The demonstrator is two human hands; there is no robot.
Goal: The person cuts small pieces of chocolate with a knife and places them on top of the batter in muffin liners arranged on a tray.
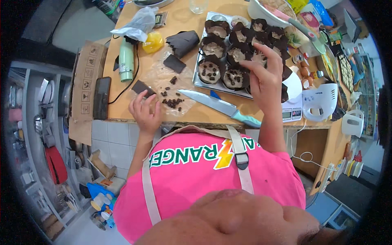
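Note:
My right hand (264, 79) is raised over the near side of a metal tray (199, 77), thumb and forefinger apart, nothing visible between them. Dark paper baking cups (213, 49) of pale brown batter fill the tray. Two near cups, a left one (209, 72) and one beside it (234, 78), have chocolate chunks on top. My left hand (146, 114) is at the table's front, its spread fingertips at a dark chocolate slab (143, 88). Chopped chocolate pieces (172, 103) lie on a clear plastic sheet (185, 79) with another chocolate block (174, 64).
A knife (216, 105) with a mint handle lies before the tray. Left are a phone (101, 98), a green bottle (126, 61) and a dark wrapper (183, 43). Right are a kitchen scale (291, 112), a white hand mixer (319, 102) and eggshells (304, 71). A white bowl (257, 12) stands behind.

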